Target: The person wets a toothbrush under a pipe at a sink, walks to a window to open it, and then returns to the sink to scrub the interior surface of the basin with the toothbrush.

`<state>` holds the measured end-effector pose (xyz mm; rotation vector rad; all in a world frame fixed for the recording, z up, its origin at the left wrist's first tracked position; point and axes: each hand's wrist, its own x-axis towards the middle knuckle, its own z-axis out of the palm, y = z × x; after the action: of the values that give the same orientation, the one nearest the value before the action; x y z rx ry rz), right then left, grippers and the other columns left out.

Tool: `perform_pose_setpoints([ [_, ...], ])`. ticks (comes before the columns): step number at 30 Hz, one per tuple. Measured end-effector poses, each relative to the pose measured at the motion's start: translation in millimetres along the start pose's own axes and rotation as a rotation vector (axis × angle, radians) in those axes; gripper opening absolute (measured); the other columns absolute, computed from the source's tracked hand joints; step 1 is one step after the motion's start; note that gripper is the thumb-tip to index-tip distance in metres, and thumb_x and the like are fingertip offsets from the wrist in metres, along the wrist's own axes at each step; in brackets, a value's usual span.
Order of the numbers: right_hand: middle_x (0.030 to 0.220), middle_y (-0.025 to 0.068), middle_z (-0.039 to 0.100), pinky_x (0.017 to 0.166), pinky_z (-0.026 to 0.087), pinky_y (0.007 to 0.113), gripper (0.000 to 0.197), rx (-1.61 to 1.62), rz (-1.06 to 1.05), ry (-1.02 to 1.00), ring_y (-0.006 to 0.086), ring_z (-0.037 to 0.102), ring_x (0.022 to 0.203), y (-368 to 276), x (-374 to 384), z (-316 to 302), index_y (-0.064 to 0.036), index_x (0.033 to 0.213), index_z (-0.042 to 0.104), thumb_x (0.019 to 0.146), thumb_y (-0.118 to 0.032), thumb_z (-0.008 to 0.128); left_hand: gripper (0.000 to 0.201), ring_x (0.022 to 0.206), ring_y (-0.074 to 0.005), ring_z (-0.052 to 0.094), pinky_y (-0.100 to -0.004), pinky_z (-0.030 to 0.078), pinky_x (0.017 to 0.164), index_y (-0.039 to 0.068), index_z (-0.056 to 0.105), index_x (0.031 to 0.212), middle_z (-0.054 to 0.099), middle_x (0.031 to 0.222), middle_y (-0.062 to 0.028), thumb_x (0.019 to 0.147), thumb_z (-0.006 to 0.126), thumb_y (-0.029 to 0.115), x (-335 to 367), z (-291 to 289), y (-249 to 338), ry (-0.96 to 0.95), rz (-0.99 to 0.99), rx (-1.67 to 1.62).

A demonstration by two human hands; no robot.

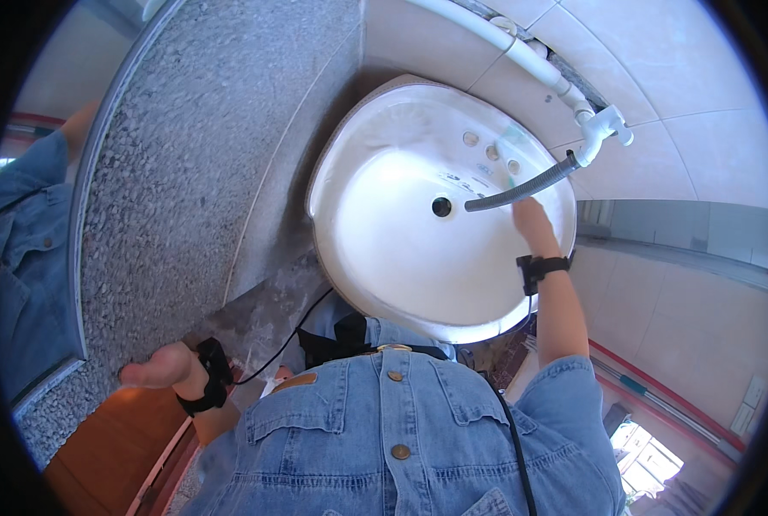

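In front of me is a white washbasin (384,258) with a dark round drain hole (441,207) and several round marks on its back ledge. A grey corrugated hose (521,189) runs from a white plastic tap (603,133) and ends above the bowl, right of the drain. My right hand (534,225) reaches over the basin's right side, close below the hose. The hose and blur hide its fingers, so I cannot tell whether it holds anything. My left hand (162,366) is away from the basin, low at the left beside the speckled wall; its fingers are mostly turned out of sight.
A white pipe (530,60) along the tiled wall feeds the tap. At the left, a framed mirror (36,258) hangs on the grey speckled wall (195,146). An orange-brown panel (113,447) stands below my left hand. Black straps with cables are on both wrists.
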<state>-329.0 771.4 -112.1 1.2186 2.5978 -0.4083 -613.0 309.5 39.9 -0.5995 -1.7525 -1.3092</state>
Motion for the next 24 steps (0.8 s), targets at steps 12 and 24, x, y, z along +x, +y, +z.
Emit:
perform_pose_setpoints([
  [12, 0.081, 0.0303, 0.058, 0.078, 0.042, 0.05, 0.056, 0.048, 0.062, -0.011, 0.0451, 0.055, 0.084, 19, -40, 27, 0.0061, 0.086, 0.059, 0.093, -0.039, 0.027, 0.067, 0.117, -0.0296, 0.036, -0.0368, 0.035, 0.098, -0.009, 0.014, 0.132, 0.026, 0.133, -0.0225, 0.094, 0.021, 0.045, -2, -2, -7, 0.012, 0.005, -0.014],
  [24, 0.096, 0.0196, 0.06, 0.082, 0.043, 0.04, 0.044, 0.141, -0.037, -0.086, 0.0382, 0.055, 0.094, -50, 34, 5, -0.0021, 0.092, 0.057, 0.09, -0.042, 0.038, 0.07, 0.118, -0.0327, 0.037, -0.0405, 0.036, 0.097, -0.01, 0.011, 0.132, 0.023, 0.135, -0.0251, 0.093, 0.022, 0.047, -13, -34, -38, 0.049, -0.009, 0.034],
])
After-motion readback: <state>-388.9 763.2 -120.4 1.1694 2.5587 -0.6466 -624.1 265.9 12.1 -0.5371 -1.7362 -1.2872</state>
